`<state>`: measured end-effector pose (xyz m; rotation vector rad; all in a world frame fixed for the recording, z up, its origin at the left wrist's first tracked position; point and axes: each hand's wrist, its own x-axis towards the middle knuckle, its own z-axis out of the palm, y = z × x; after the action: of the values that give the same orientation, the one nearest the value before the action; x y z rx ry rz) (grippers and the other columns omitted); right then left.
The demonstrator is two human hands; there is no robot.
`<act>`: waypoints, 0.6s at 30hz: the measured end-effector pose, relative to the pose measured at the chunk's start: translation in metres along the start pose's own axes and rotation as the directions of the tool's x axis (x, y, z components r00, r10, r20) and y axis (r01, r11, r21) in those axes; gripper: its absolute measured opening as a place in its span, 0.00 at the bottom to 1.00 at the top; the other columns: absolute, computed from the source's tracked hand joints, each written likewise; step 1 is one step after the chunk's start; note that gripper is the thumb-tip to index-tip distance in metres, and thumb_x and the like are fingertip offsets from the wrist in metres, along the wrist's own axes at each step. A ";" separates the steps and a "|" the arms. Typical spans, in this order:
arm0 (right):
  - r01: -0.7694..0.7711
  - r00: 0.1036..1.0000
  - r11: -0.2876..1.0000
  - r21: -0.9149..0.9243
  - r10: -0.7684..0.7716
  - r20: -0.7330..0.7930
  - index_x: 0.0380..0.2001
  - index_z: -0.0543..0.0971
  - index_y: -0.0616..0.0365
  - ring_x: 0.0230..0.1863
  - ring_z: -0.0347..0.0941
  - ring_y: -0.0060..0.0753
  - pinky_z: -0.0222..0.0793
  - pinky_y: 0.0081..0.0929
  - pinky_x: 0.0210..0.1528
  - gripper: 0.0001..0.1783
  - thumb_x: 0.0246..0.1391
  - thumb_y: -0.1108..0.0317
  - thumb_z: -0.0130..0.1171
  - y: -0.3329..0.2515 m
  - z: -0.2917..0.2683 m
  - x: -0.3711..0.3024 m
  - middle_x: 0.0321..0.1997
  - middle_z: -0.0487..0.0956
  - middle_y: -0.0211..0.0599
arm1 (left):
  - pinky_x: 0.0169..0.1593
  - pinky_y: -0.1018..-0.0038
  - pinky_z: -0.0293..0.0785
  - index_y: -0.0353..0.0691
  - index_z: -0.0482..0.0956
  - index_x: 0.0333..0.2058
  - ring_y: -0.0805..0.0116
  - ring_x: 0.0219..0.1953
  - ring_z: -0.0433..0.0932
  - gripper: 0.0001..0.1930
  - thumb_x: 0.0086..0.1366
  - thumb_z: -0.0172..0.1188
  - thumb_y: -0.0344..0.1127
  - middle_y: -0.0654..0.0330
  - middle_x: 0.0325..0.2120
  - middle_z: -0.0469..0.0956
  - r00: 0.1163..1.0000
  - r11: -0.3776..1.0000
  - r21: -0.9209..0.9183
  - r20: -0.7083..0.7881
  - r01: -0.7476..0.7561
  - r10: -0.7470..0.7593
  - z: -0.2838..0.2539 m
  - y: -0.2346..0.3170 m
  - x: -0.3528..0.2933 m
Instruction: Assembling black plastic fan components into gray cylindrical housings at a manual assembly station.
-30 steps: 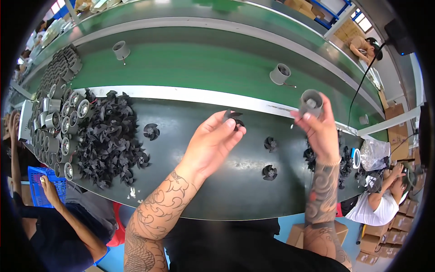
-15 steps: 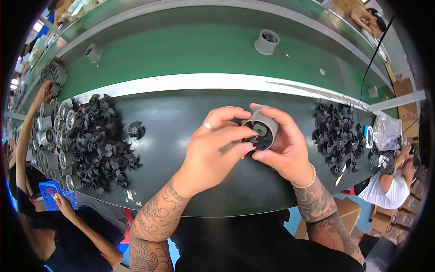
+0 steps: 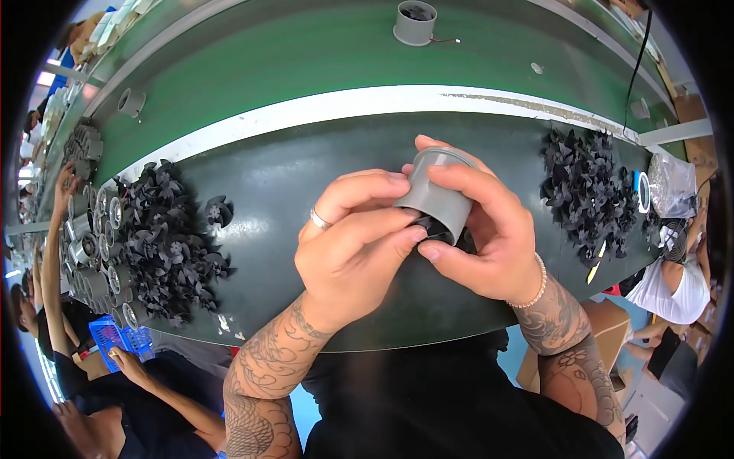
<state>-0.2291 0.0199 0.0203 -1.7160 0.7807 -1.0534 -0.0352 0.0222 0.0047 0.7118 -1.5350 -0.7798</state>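
In front of my chest a grey cylindrical fan housing [image 3: 440, 187] is held between both hands, its open end tilted down toward me. Black fan blades [image 3: 433, 228] show inside that end. My right hand [image 3: 493, 237] wraps the housing from the right, thumb near the lower rim. My left hand [image 3: 355, 241] is closed at the left side, with fingertips against the housing and the thumb tip by the blades. Whether the left thumb and index finger pinch a blade cannot be made out. A single black fan wheel [image 3: 219, 211] lies left of my hands, beside a heap of black fan wheels [image 3: 170, 245].
Another heap of black wheels [image 3: 587, 195] lies right, near a tape roll [image 3: 643, 191] and a clear plastic bag [image 3: 673, 186]. Metal-centred housings [image 3: 95, 252] crowd the left edge by a co-worker's arm [image 3: 53, 260]. A fan unit [image 3: 415, 23] stands on the green belt [image 3: 306, 57] beyond a white rail [image 3: 367, 101].
The housing has tipped so its open end faces lower and its outer wall shows more. Both hands still hold it. The whole view has shifted, with the belt now higher in the picture.
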 end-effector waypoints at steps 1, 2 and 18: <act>-0.014 1.000 1.000 -0.028 0.015 0.008 0.65 0.66 0.61 0.72 0.61 0.47 0.65 0.41 0.67 0.39 0.48 0.79 0.68 -0.002 0.000 0.000 0.71 0.61 0.60 | 0.50 0.64 0.84 0.30 0.82 0.35 0.56 0.49 0.81 0.12 0.52 0.71 0.17 0.48 0.49 0.77 1.000 1.000 0.003 0.005 0.003 -0.003 -0.001 0.001 0.000; -0.029 0.999 0.998 -0.061 0.030 0.015 0.65 0.67 0.61 0.72 0.60 0.47 0.64 0.40 0.67 0.39 0.48 0.79 0.68 -0.004 0.000 -0.001 0.71 0.61 0.60 | 0.51 0.64 0.83 0.30 0.82 0.35 0.56 0.49 0.81 0.12 0.52 0.72 0.17 0.48 0.49 0.77 1.000 1.000 0.013 0.007 0.008 -0.008 -0.001 0.002 0.000; 0.120 0.977 0.965 -0.232 -0.156 -0.142 0.57 0.74 0.65 0.55 0.75 0.49 0.76 0.34 0.51 0.33 0.43 0.76 0.68 -0.002 0.012 0.003 0.58 0.75 0.54 | 0.61 0.61 0.73 0.34 0.71 0.57 0.52 0.60 0.74 0.28 0.57 0.67 0.19 0.47 0.57 0.72 0.991 0.990 -0.100 0.095 0.099 -0.090 -0.004 -0.005 0.003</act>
<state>-0.2163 0.0224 0.0205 -1.9149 0.9188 -1.2500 -0.0318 0.0164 0.0021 0.6835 -1.5378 -0.9677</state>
